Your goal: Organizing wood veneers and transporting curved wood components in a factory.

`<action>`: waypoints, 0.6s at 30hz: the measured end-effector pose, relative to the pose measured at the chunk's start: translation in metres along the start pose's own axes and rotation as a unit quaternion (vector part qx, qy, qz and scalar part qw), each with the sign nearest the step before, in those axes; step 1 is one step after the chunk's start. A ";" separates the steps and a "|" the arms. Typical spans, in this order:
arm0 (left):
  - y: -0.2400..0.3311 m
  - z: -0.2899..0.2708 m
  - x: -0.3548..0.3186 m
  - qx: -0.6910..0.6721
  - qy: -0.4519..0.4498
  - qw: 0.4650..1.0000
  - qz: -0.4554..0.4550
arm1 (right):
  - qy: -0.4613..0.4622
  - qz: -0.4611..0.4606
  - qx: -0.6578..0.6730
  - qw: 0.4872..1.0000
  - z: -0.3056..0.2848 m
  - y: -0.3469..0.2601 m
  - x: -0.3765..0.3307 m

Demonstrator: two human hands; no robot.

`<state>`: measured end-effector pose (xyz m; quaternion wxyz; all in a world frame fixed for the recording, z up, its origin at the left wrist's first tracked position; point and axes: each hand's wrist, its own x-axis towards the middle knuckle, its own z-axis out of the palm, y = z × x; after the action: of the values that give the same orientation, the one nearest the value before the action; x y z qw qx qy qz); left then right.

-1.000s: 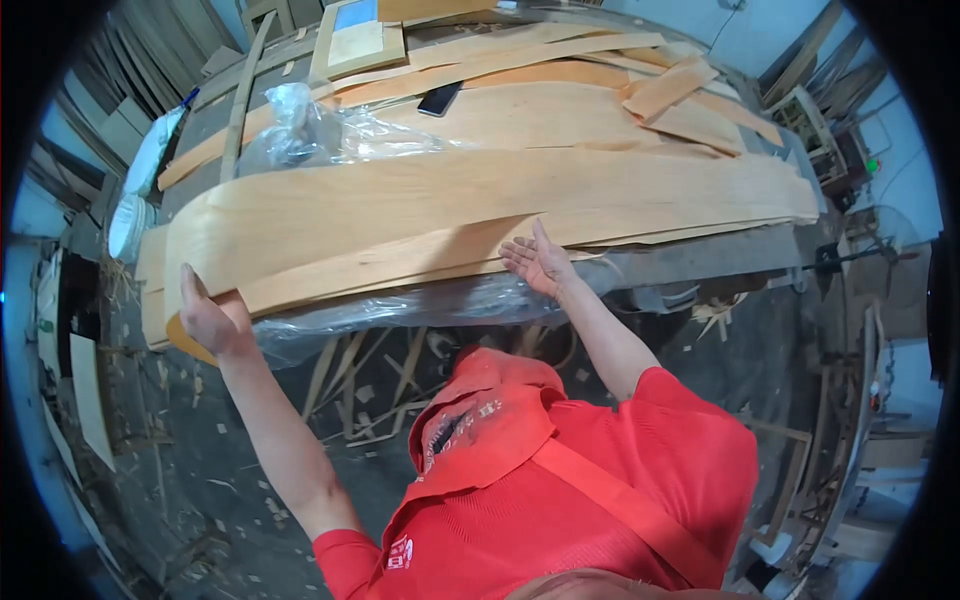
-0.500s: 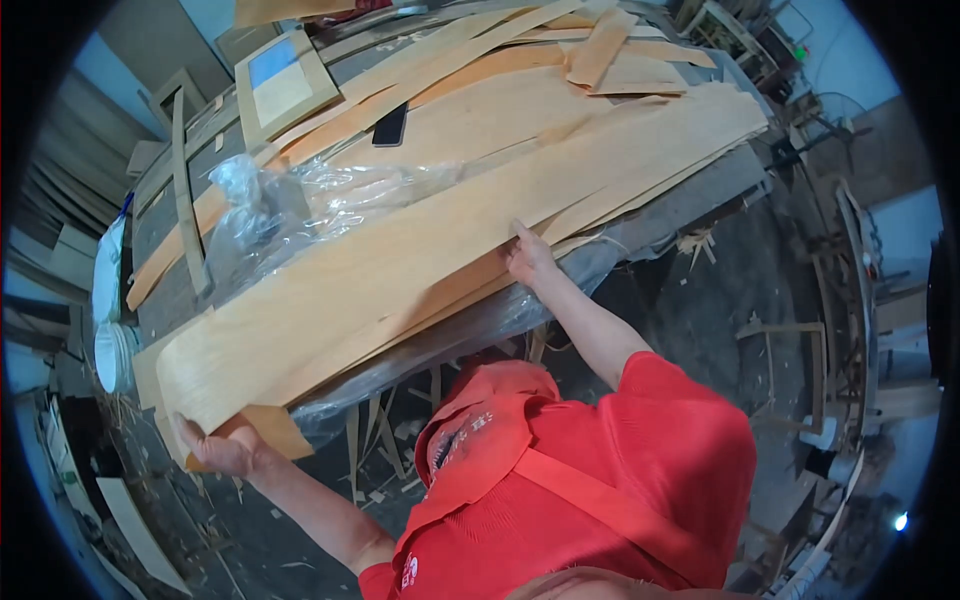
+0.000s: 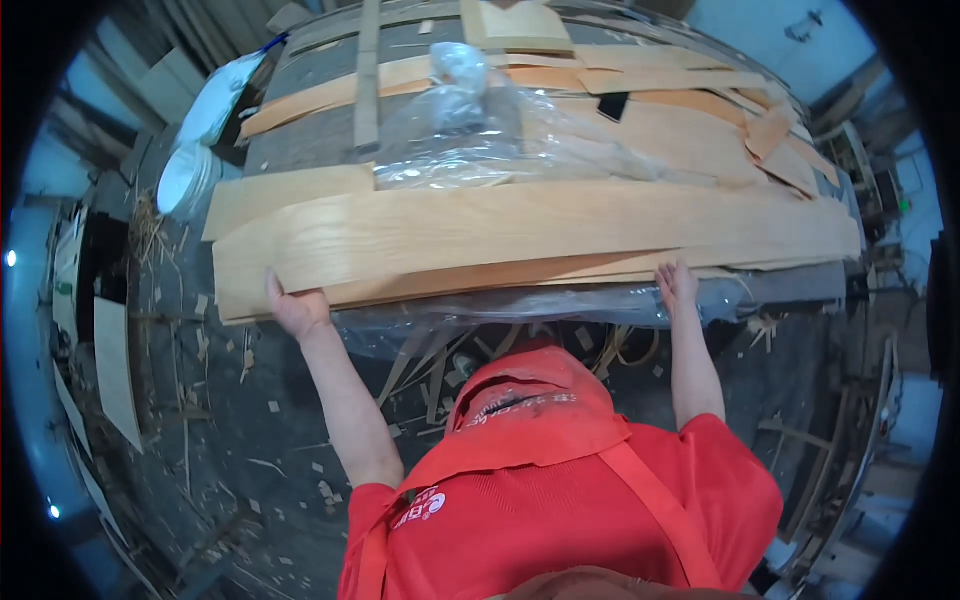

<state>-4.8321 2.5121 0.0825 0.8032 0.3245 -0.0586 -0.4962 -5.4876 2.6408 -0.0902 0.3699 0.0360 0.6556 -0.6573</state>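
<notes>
A long, pale wood veneer sheet (image 3: 480, 225) stretches across the near side of the table, on top of several similar strips whose edges show beneath it. My left hand (image 3: 301, 311) grips the near edge close to the sheet's left end, thumb on top and the other fingers partly hidden. Farther right, my right hand (image 3: 678, 285) is closed at the same near edge, its fingertips against the wood. Behind the sheet lies crumpled clear plastic film (image 3: 460, 125). More film (image 3: 520, 305) hangs below the stack between my hands.
A dark phone (image 3: 613, 106) rests among loose veneer strips (image 3: 670, 82) at the back. A narrow wooden batten (image 3: 368, 90) and a pale framed panel (image 3: 515, 25) lie farther off. White buckets (image 3: 186, 180) stand left of the table. Wood scraps (image 3: 330, 495) litter the floor.
The view has turned, so the sheet now runs nearly level across it. My left hand has shifted from the sheet's left corner to its near edge. The orange-toned flap beside it no longer shows.
</notes>
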 end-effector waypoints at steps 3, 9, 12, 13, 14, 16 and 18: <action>0.001 -0.059 0.054 0.027 0.039 0.999 -0.001 | -0.064 0.056 0.031 0.996 0.004 0.020 -0.059; 0.003 -0.161 0.122 0.220 0.147 0.963 0.052 | -0.229 0.148 -0.139 0.952 0.070 0.068 -0.172; 0.013 -0.189 0.107 0.353 0.289 0.888 0.054 | -0.317 0.171 -0.215 0.908 0.112 0.076 -0.223; 0.023 -0.203 0.097 0.362 0.288 0.884 0.073 | -0.365 0.182 -0.246 0.879 0.127 0.080 -0.233; 0.029 -0.214 0.082 0.373 0.285 0.878 0.089 | -0.385 0.192 -0.254 0.866 0.138 0.082 -0.241; 0.028 -0.222 0.041 0.392 0.277 0.874 0.070 | -0.435 0.218 -0.281 0.827 0.159 0.087 -0.249; 0.018 -0.225 -0.014 0.423 0.248 0.871 -0.012 | -0.472 0.231 -0.304 0.795 0.178 0.090 -0.245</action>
<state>-4.7317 2.6336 -0.0796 0.5710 0.7464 -0.0582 -0.3367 -5.1847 2.6021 -0.0104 0.7663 -0.2427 0.5378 -0.2544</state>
